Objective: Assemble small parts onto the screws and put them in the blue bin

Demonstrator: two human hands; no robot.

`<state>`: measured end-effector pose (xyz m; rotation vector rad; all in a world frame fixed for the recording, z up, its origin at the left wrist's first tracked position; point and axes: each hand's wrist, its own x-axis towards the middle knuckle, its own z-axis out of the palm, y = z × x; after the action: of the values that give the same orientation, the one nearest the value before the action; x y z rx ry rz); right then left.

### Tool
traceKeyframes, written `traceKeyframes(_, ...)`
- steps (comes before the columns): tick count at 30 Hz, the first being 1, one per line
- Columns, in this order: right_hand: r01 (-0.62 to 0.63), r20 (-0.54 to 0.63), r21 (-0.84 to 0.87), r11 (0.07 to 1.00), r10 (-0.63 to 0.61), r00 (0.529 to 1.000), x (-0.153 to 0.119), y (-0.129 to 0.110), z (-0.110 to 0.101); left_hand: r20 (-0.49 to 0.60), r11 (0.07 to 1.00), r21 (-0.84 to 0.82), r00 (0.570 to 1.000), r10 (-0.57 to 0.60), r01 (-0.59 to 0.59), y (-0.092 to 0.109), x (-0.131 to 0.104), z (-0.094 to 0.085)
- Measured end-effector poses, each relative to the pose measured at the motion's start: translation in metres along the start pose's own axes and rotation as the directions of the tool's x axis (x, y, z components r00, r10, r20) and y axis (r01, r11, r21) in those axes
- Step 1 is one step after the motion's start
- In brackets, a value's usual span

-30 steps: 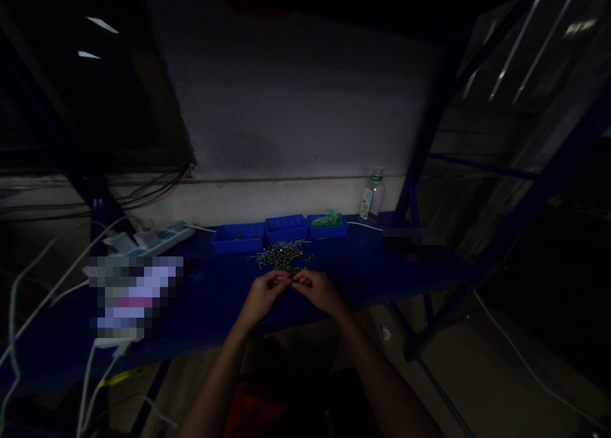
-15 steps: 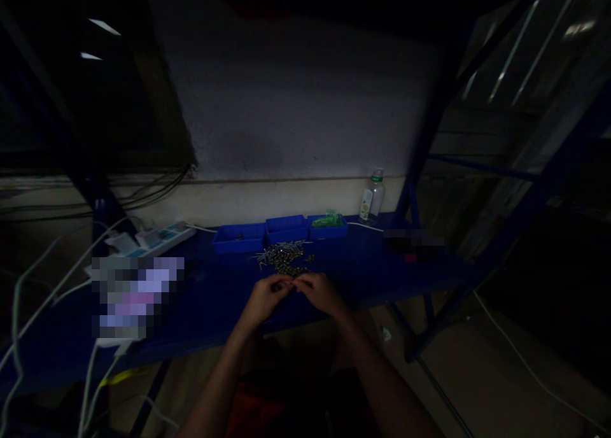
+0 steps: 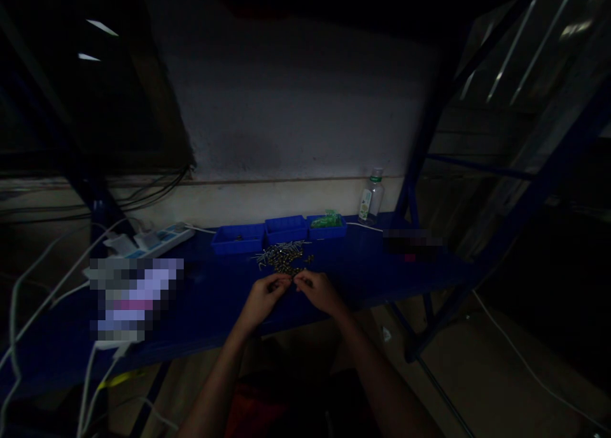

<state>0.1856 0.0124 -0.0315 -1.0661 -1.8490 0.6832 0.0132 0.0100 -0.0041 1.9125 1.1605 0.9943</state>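
Observation:
Fingertips of my left hand (image 3: 266,296) and my right hand (image 3: 316,290) are pinched close together over the front part of the blue tabletop (image 3: 210,304). Whatever they hold is too small and dark to make out. Just beyond the fingers lies a loose heap of small brass-coloured metal pieces (image 3: 286,258). Silvery screw-like pins (image 3: 291,244) lie along its far side. A few brass pieces (image 3: 309,259) sit apart at the right of the heap.
Behind the heap stand a left blue bin (image 3: 238,239), a middle blue bin (image 3: 286,230) and a right blue bin (image 3: 326,226) holding green plastic. A clear bottle (image 3: 371,199) stands against the wall. A power strip (image 3: 167,239) and white cables (image 3: 19,310) occupy the left.
My fingertips have drawn slightly apart, with a small gap now between the two hands. The heap and the bins look the same.

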Motion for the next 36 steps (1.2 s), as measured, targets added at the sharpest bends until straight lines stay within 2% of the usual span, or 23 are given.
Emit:
traceKeyframes(5, -0.008, 0.012, 0.053, 0.999, 0.007, 1.0, -0.0006, 0.0016, 0.0009, -0.014, 1.0, -0.017, 1.0, -0.023, 0.023, -0.0008, 0.0006, 0.0008)
traceKeyframes(13, 0.005, -0.028, -0.058, 0.998, -0.006, 1.0, -0.001, 0.0008, 0.001, 0.013, 0.999, 0.027, 0.999, -0.044, 0.043, -0.0018, 0.001, 0.002)
traceKeyframes(22, 0.01, -0.033, -0.058, 0.998, -0.012, 0.999, -0.0019, 0.0005, 0.0016, 0.011, 0.999, 0.029, 1.0, -0.013, 0.013, -0.0055, 0.0015, 0.0028)
traceKeyframes(30, 0.036, 0.048, -0.067, 0.997, -0.032, 0.998, -0.002, -0.001, 0.0023, -0.003, 0.999, 0.036, 0.999, 0.035, -0.035, -0.0056, 0.0024, 0.0017)
traceKeyframes(36, 0.015, -0.01, -0.046, 0.999, -0.016, 1.0, -0.0013, -0.001, 0.0009, -0.037, 0.998, 0.044, 0.999, 0.039, -0.038, -0.0079, 0.003, 0.0032)
